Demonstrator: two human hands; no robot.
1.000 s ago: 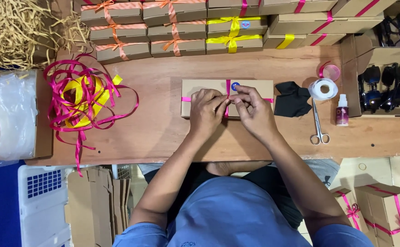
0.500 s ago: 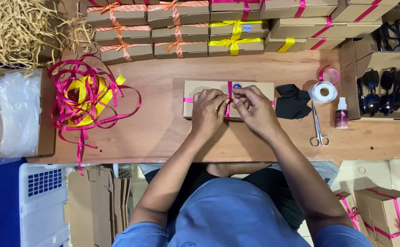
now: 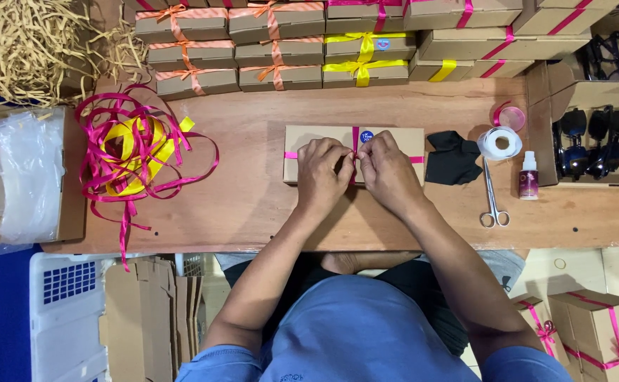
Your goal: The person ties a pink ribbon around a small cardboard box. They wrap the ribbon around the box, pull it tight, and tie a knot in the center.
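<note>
Left hand [image 3: 325, 172] and right hand [image 3: 386, 172] knuckles-up on the box [image 3: 401, 141], fingertips pinching pink ribbon [image 3: 355, 136]; knot hidden beneath fingers.

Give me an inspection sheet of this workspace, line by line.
Surface: brown wooden table, worn at the right edge.
Job's things: flat brown cardboard box wrapped in pink ribbon.
Clutter: loose pile of pink and yellow ribbon; black cloth; white tape roll; steel scissors; small white spray bottle; rows of ribbon-tied brown boxes.
Hands: left hand and right hand both rest on the box, fingertips pinching the ribbon at its middle.
Cables: nothing seen.
Surroundings: paper shred; box of dark sunglasses; flattened cardboard below.
</note>
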